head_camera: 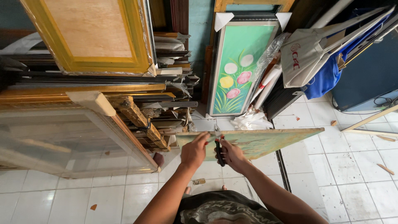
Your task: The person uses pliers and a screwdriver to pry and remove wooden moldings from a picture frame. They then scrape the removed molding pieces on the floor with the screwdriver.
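While my left hand (pixel 194 150) pinches the panel (pixel 265 141) edge, fingers clamped, my right hand (pixel 230 154) grips a dark tool (pixel 219 152) (the panel looks thin, stiff, light).

Gold-edged wooden frame (pixel 93 35) leaning at upper left of frame, wrapped in clear film. Stack of frame mouldings (pixel 137 114) lying below it, running across left middle. Glass-fronted frame (pixel 70 141) tilting at lower left. Tall flower painting (pixel 240 68) on green ground standing at top centre, white corner guards showing. Crumpled white paper (pixel 251 121) sitting at its foot. Grey cloth bag (pixel 309 54) hanging at upper right, blue cloth (pixel 325 79) beneath. White tiled floor (pixel 352 166) spreading across bottom, wood scraps (pixel 385 169) lying at right.
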